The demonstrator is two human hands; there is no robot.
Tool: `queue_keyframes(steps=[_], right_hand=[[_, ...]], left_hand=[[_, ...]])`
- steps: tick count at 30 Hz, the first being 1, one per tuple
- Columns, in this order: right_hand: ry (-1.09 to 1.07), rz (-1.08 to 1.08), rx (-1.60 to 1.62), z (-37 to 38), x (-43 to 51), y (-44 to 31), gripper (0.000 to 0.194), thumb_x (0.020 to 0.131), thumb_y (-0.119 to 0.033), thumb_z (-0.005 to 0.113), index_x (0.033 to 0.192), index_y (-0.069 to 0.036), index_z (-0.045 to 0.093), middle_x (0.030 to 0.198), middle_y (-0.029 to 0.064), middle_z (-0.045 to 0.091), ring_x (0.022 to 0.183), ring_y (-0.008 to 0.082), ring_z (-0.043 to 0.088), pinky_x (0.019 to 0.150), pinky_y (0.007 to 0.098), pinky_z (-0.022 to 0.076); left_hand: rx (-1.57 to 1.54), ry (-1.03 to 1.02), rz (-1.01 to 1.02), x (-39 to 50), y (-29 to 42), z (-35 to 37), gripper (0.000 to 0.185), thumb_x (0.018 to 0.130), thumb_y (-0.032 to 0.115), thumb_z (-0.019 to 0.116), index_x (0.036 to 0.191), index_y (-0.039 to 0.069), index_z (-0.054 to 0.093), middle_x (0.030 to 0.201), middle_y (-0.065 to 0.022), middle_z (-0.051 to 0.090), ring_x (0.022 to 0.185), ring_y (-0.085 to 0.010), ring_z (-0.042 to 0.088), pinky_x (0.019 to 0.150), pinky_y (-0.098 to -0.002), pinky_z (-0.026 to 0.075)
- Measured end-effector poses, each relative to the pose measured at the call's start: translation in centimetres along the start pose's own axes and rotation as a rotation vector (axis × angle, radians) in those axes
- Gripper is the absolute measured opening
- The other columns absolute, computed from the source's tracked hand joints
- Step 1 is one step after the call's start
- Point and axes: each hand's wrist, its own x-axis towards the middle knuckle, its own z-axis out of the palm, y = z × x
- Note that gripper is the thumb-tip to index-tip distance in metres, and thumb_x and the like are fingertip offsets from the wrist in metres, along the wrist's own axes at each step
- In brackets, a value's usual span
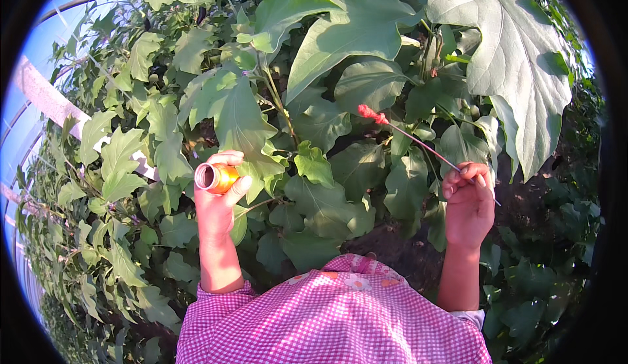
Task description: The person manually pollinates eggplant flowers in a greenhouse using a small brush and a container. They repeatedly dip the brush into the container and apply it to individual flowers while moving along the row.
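Observation:
My left hand (221, 207) is wrapped around a small orange bottle (224, 177), its uncapped mouth facing up toward me. Between the thumb and fingers of my right hand (468, 207) is a thin stick (424, 146), slanting up to the left. Red-stained wadding (373, 114) is bound around the stick's far tip, which is apart from the bottle. Behind both hands stand eggplant plants with broad lobed leaves (363, 35). A forked green stem (277, 94) rises between the hands.
A pale beam (54, 96) slants through the foliage at the left, by the curved frame bars (81, 2) of a greenhouse. One very large leaf (505, 55) hangs above my right hand. Dark soil (392, 248) shows below the leaves, beyond my pink checked garment (333, 315).

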Motion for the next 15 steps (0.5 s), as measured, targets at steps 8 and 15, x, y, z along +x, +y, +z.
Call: queue_keyframes(steps=[8, 15], right_hand=[[-0.358, 0.042, -0.01, 3.2, 4.0, 4.5, 0.034, 0.097, -0.021, 0.041, 0.104, 0.008, 0.057, 0.108, 0.0192, 0.057, 0.094, 0.0249, 0.059, 0.081, 0.0333, 0.047], [-0.567, -0.054, -0.368, 9.1, 7.8, 9.2, 0.033, 0.099, -0.014, 0.039, 0.11, 0.012, 0.056, 0.112, 0.019, 0.059, 0.102, 0.0246, 0.059, 0.089, 0.0346, 0.0465]], left_hand=[[0.075, 0.07, -0.061, -2.1, -0.5, -1.0, 0.034, 0.069, 0.003, 0.08, 0.098, 0.005, 0.062, 0.107, -0.0081, 0.06, 0.104, -0.0178, 0.055, 0.092, -0.0322, 0.041], [0.031, 0.067, -0.055, -1.6, -1.3, -1.4, 0.034, 0.066, 0.005, 0.08, 0.095, 0.004, 0.062, 0.103, -0.0068, 0.06, 0.103, -0.0192, 0.054, 0.09, -0.0327, 0.04]])
